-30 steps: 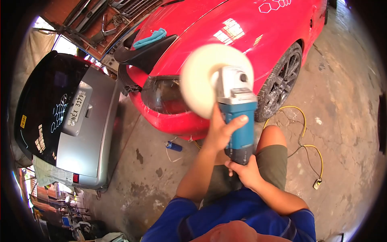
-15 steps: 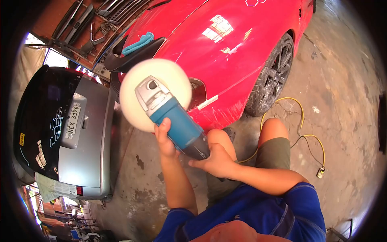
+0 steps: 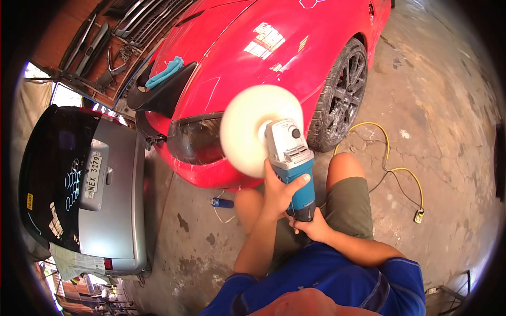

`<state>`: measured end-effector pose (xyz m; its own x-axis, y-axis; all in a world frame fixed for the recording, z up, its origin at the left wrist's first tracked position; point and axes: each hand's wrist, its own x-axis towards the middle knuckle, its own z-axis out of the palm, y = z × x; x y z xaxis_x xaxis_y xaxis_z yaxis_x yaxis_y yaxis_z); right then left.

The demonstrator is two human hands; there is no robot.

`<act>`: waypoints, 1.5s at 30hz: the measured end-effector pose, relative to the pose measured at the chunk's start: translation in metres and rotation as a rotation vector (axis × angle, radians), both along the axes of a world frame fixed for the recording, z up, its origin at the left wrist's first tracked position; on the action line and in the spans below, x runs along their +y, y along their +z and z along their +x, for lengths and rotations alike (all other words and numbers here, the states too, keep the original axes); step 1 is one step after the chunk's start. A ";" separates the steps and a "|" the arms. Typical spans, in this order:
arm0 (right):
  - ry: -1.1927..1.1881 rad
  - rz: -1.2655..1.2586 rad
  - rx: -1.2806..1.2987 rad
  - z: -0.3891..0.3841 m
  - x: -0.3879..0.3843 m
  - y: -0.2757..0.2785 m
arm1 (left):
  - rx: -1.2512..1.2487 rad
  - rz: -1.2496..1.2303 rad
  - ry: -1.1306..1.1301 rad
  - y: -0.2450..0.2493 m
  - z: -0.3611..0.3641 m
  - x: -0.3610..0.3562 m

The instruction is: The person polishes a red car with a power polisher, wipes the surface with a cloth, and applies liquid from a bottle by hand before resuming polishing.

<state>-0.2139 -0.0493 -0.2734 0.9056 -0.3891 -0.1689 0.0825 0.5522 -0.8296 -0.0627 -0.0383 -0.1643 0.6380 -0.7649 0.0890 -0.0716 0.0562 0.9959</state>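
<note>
Both my hands are on a teal and silver polisher (image 3: 302, 194) with a big round white buffing pad (image 3: 258, 118). My left hand (image 3: 280, 188) is wrapped round its body just behind the silver head, thumb across the top. At the dark rear end, my right hand (image 3: 312, 226) is closed round the grip. The pad looks smooth and blurred, and it overlaps the front corner of the red car (image 3: 232, 66) between the headlight (image 3: 196, 140) and the front wheel (image 3: 340, 100). Whitish smears mark the car's lower front edge.
A light blue cloth (image 3: 164, 72) lies on a black part (image 3: 163, 95) at the car's front. On the left stands a silver car (image 3: 118, 195). A yellow cord (image 3: 387, 139) runs across the floor to the right, and a blue cylinder (image 3: 221, 203) lies near my left knee.
The polisher has swung right and closer to my body, both hands still on it. The headlight and the blue cylinder now show. My view has shifted slightly.
</note>
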 end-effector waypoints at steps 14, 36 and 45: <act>0.138 -0.467 0.031 0.072 -0.015 0.082 | 0.001 -0.163 0.201 0.066 0.069 0.062; -0.020 -0.189 0.056 0.056 0.001 0.122 | -0.090 -0.132 0.207 0.106 0.054 0.034; 0.235 -0.256 0.102 0.066 -0.023 0.168 | -0.120 -0.197 0.343 0.115 0.076 0.047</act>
